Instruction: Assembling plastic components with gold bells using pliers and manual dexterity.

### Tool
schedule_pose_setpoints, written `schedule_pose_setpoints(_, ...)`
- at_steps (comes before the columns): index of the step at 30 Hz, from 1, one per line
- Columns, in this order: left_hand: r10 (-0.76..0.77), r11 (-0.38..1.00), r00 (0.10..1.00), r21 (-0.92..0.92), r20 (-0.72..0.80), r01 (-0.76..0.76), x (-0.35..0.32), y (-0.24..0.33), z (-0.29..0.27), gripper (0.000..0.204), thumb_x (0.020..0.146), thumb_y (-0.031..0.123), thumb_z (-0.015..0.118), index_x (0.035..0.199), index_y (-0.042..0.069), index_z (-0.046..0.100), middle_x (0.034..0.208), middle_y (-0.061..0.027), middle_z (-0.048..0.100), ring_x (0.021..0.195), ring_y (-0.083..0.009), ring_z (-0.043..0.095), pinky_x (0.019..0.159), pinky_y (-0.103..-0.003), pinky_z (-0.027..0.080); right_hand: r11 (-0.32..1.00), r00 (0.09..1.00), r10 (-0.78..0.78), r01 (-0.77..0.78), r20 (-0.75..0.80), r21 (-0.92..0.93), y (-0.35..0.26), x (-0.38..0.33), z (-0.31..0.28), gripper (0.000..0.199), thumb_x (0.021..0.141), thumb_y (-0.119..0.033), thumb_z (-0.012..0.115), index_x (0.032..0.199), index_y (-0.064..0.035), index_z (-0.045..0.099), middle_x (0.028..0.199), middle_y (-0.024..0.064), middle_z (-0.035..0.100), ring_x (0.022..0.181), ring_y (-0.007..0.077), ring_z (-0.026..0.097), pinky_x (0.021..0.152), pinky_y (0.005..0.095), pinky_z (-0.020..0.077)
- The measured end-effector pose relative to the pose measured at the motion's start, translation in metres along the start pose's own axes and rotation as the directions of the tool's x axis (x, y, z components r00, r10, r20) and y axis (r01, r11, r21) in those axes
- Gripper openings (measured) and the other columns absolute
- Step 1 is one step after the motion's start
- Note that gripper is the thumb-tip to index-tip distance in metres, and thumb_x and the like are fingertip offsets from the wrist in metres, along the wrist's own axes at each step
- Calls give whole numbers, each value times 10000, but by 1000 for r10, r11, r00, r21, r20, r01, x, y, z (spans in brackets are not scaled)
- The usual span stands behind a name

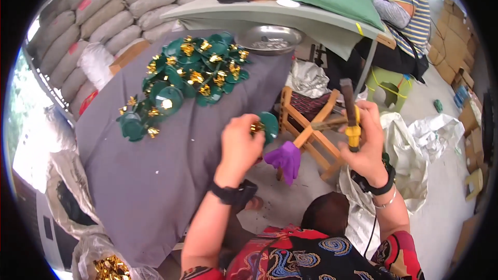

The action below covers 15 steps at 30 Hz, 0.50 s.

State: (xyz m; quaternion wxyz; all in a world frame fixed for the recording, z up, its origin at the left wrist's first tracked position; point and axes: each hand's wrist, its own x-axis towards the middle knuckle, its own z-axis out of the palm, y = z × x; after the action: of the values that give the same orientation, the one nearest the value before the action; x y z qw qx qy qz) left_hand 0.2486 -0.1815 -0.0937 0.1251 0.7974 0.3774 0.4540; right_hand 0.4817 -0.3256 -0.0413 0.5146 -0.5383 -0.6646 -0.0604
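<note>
Left hand (241, 142) holds green disc (269, 127); right hand (369, 137), well apart, grips tool (354, 130); green-gold pieces (196, 77) lie on grey cloth (171, 176).

The grey cloth (166, 181) lies free at its near side; green pieces (170, 95) block farther back, a wooden stand (306, 134) rightward.

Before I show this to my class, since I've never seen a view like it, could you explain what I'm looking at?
There is no machine here: these are a person's own bare hands. The single picture comes from a wide fisheye camera worn on the head, looking down, so straight edges bend. The left hand holds a green disc with gold trim. The right hand grips a long dark tool with a yellow part; its exact kind is unclear. On the grey cloth lies a heap of green-and-gold pieces.
</note>
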Motion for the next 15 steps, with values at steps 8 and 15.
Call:
schedule_pose_setpoints(8, 13, 960, 983, -277, 181, 39, -58, -50, 151, 360, 702, 7, 694, 1050, 97, 675, 967, -132, 674, 945, -350, 595, 822, -450, 470, 996, 986, 20, -33, 167, 78, 29, -1, 47, 531, 591, 14, 677, 1100, 15, 528, 1103, 154, 455, 965, 291, 511, 845, 330, 445)
schedule_pose_setpoints(15, -181, 945, 941, -213, 286, 247, -63, -45, 162, 637, 725, 25, 727, 1316, 59, 491, 1027, -103, 680, 994, -333, 578, 872, -430, 434, 992, 963, 50, -80, 265, 102, 61, -10, 87, 530, 590, 1, 671, 1099, 18, 525, 1092, 162, 461, 995, 312, 503, 860, 342, 438)
